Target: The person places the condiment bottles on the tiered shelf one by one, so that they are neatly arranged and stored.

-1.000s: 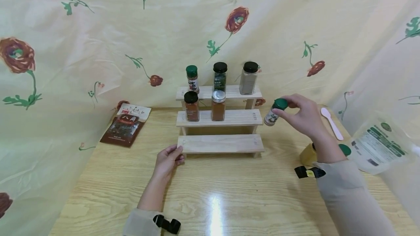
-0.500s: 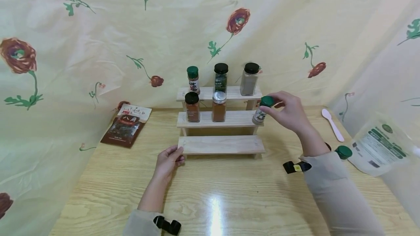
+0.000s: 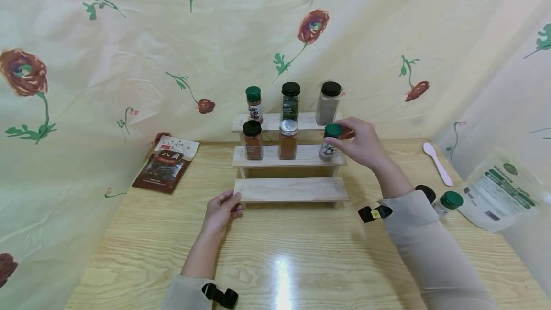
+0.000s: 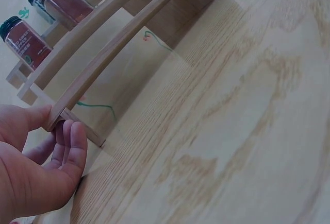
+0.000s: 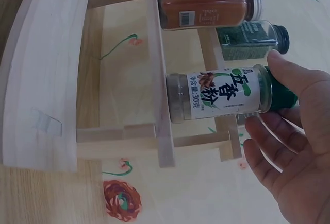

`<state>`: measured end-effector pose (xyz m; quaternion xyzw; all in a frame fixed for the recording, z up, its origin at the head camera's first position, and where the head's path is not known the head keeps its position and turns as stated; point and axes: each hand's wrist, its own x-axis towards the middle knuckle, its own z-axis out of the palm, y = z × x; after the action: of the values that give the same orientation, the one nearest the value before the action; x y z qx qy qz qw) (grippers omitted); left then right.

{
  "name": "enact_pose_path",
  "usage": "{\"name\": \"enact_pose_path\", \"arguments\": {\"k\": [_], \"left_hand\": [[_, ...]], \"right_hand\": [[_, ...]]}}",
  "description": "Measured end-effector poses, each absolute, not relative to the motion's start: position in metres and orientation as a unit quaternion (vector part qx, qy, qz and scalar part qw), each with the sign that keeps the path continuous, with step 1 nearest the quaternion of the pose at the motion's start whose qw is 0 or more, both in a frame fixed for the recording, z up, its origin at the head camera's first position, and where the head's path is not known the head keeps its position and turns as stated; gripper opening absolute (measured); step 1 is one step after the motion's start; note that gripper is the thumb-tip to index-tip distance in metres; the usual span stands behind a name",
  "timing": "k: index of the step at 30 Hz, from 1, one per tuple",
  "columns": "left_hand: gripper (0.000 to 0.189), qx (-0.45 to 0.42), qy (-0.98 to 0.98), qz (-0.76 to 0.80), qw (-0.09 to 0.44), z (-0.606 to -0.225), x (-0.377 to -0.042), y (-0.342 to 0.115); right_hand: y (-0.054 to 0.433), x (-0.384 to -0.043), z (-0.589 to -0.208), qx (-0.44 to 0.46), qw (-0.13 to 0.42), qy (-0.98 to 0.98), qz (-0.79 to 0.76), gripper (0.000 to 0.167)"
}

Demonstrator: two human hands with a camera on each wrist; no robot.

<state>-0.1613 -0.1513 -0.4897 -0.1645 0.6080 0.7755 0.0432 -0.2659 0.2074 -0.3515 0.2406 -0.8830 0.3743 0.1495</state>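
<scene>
My right hand [image 3: 363, 143] pinches the green cap of a small spice jar [image 5: 221, 95] with a white label. The jar stands upright at the right end of the middle step of a wooden rack [image 3: 290, 190]. My left hand [image 3: 220, 212] grips the left end of the lowest step, thumb on top and fingers beneath, as the left wrist view [image 4: 44, 162] confirms. On the same middle step stand a black-capped jar [image 3: 253, 145] and a silver-capped jar [image 3: 288, 143] of reddish-brown powder.
The top step bears a green-capped jar [image 3: 254, 106], a dark green jar [image 3: 290, 102] and a grey-powder jar [image 3: 328, 104]. A brown packet [image 3: 165, 164] lies left. At right are a pink spoon [image 3: 437, 164], a clear pouch [image 3: 501, 195] and another green-capped jar [image 3: 451, 201].
My right hand has carried the green-capped jar leftward from beside the rack onto the middle step, and the jar has gone from tilted to upright. My left hand stays put.
</scene>
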Motion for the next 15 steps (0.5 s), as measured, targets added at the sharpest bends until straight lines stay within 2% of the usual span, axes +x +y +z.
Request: {"name": "enact_pose_path", "arguments": {"k": [15], "left_hand": [[0.043,-0.167,0.607,0.776,0.039,-0.494,-0.165,-0.152]], "right_hand": [[0.236,-0.25,-0.37,0.232,0.115,-0.901,0.349,0.047]]}}
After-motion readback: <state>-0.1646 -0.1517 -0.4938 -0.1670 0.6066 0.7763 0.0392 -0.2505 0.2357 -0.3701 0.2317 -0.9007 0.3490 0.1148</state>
